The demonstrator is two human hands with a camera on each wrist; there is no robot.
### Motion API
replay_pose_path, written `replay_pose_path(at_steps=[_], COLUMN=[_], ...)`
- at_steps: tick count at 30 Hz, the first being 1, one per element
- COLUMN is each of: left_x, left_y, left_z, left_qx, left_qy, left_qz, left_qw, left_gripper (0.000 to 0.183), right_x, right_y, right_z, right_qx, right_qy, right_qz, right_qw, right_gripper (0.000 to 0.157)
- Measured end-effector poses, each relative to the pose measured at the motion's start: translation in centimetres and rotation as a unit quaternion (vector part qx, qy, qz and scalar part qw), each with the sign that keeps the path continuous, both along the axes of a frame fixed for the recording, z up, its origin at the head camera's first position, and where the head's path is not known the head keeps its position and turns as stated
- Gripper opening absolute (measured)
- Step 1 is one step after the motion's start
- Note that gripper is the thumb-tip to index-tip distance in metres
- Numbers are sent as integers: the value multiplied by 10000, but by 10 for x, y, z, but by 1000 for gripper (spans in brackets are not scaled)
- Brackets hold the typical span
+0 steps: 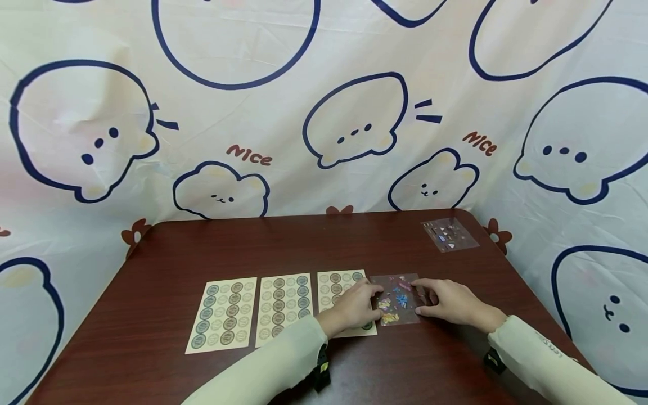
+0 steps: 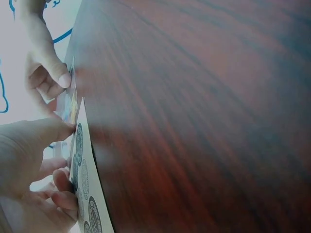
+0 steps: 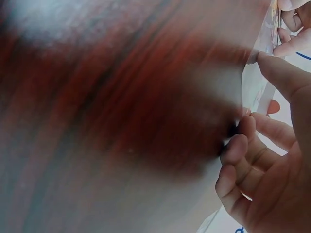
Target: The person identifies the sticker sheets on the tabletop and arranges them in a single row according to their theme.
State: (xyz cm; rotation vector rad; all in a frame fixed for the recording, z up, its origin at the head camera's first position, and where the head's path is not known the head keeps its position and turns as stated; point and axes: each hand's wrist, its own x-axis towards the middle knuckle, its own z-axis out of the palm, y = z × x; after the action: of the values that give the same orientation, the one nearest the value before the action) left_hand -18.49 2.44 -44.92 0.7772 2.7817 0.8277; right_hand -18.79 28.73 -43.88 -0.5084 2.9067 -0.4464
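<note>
A clear sticker sheet [image 1: 401, 300] with small blue, yellow and pink figures lies flat on the table between both hands. My left hand [image 1: 352, 304] touches its left edge, thumb and index finger spread apart along it. On the opposite edge, the right hand [image 1: 453, 301] rests its thumb and index fingertip, also apart, the other fingers loosely bent. Under my left hand lies a cream sheet of round stickers [image 1: 349, 277], partly hidden by the hand and sleeve. In the right wrist view, the thumb [image 3: 279, 70] presses at the clear sheet's rim. Whether any edge is lifted, I cannot tell.
Two more cream sheets of round stickers, the left one [image 1: 223, 315] and the middle one [image 1: 283, 304], lie in a row to the left. Another clear sheet [image 1: 449, 234] sits near the far right corner of the brown table [image 1: 283, 242]. Patterned cloth [image 1: 283, 135] hangs behind.
</note>
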Motion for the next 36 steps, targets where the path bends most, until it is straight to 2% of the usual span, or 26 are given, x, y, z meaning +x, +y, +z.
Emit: replay_pose_path(at_steps=[10, 19, 24, 36], left_x=[-1, 0, -1, -5], left_y=[1, 2, 1, -2], left_z=[1, 3, 4, 14], left_qx=[-43, -180, -175, 220], left_qy=[-14, 117, 35, -59], left_qz=[-33, -70, -78, -74], left_qw=[10000, 9997, 9998, 9997], left_gripper=[53, 53, 52, 45], right_x=[0, -1, -2, -7], right_y=[2, 2, 3, 7], right_z=[-1, 1, 1, 5], right_qx=[-115, -109, -193, -727], right_qy=[26, 52, 25, 121], right_qz=[74, 205, 294, 207], right_qw=[9999, 9997, 9994, 9971], right_gripper=[61, 60, 58, 49])
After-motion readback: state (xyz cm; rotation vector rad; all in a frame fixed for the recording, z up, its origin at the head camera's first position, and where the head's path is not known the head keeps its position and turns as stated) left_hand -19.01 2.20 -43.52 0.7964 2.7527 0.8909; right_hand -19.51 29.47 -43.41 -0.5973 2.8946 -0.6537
